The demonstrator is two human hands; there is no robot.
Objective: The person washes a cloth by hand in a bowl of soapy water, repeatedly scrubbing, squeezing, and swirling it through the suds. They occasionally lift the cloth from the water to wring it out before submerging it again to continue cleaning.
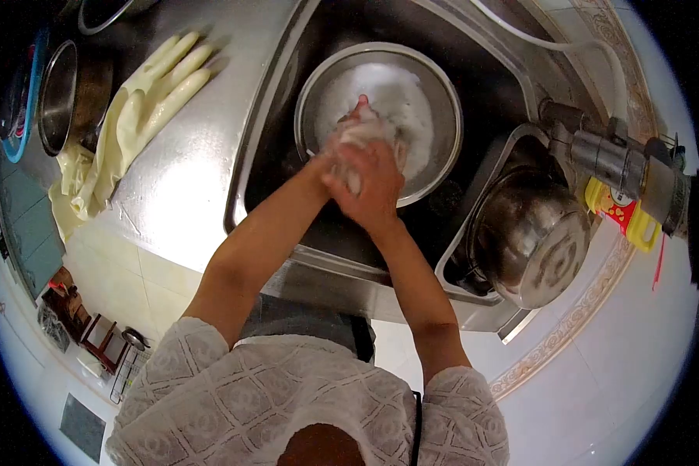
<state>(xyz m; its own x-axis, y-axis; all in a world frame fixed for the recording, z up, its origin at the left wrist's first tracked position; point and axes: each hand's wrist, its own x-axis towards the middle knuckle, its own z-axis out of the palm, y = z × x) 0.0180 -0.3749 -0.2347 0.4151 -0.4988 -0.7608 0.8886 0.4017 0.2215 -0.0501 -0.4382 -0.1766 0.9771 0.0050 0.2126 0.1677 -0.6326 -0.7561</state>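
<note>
A round metal basin [312,97] with white suds [415,109] stands in the dark sink [276,167]. Both my hands are together over the basin, covered in foam. My left hand [342,144] is under and behind the right one, with a reddish fingertip sticking out above; most of its fingers are hidden by foam and the other hand. Curled over it, my right hand [369,179] presses against something whitish, which could be foam or a cloth; I cannot make out which.
Pale yellow rubber gloves [144,105] lie on the steel counter [190,179] at the left, beside a metal pot [58,97]. An upturned metal pot [532,233] sits over the small basin at the right, below the faucet [606,159]. A yellow bottle [617,210] is behind it.
</note>
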